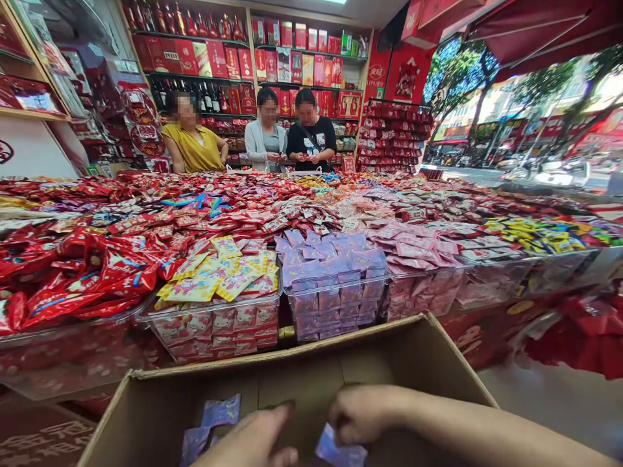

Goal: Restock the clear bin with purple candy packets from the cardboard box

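Both of my hands reach down into a cardboard box (272, 366). My left hand (257, 436), slightly blurred, has its index finger and thumb apart with nothing between them, beside a few small purple candy packets (221, 411). My right hand (357, 414) is curled, its fingertips on another purple candy packet (337, 449) low in the box. Just beyond the box edge, a clear bin (335, 285) is stacked high with the same kind of purple packets (335, 256).
Yellow packets (219, 275) fill the bin to the left, with large red packets (97, 279) further left. Pink packets (418, 246) lie to the right. Three people (265, 139) stand behind the display, before shelves (214, 42) of bottles and red boxes.
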The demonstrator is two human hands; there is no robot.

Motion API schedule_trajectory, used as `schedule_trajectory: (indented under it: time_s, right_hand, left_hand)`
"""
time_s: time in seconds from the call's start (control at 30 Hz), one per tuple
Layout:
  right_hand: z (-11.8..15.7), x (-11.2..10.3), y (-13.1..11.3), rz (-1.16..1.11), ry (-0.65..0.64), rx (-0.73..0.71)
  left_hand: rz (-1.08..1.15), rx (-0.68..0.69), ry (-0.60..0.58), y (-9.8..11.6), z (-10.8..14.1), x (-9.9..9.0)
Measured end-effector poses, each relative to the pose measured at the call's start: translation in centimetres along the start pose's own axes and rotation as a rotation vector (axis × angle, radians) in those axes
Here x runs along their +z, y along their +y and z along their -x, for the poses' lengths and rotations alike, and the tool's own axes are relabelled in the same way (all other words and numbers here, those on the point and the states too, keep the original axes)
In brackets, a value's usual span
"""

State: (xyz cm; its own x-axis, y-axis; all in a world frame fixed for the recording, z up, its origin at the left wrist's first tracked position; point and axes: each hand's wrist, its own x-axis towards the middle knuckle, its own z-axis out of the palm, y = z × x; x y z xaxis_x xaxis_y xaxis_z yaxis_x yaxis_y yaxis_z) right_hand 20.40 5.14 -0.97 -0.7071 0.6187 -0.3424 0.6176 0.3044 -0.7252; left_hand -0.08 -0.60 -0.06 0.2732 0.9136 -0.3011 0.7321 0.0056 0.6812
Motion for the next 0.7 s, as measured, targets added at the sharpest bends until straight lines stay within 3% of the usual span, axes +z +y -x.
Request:
schedule_trajectory:
  time_s: [0.1, 0.2, 0.4, 0.63, 0.7]
  right_hand:
    - [-0.1, -1.5, -0.6, -0.313, 0.051, -0.044]
    - [0.6, -1.8, -1.2, -0.696, 0.083, -0.075]
    - [1.5, -1.7, -1.8, -0.848, 0.081, -0.125]
    - [1.4, -1.0, -1.8, -0.764, 0.128, -0.134]
    - [1.7, -1.2, -2.0, -0.644, 0.233, -0.216]
  left_hand:
    - [0.542, 0.119, -0.140, 2.3, -0.6, 0.0]
    - [0.876, 0.106, -0.111, 4.0, -0.8, 0.6]
    - [0.929, 0.093, 0.010, 4.9, -0.4, 0.3]
    - [0.823, 0.149, 0.005, 4.8, -0.2, 0.0]
    - [0.771, 0.132, 0.026, 4.7, 0.0, -0.3]
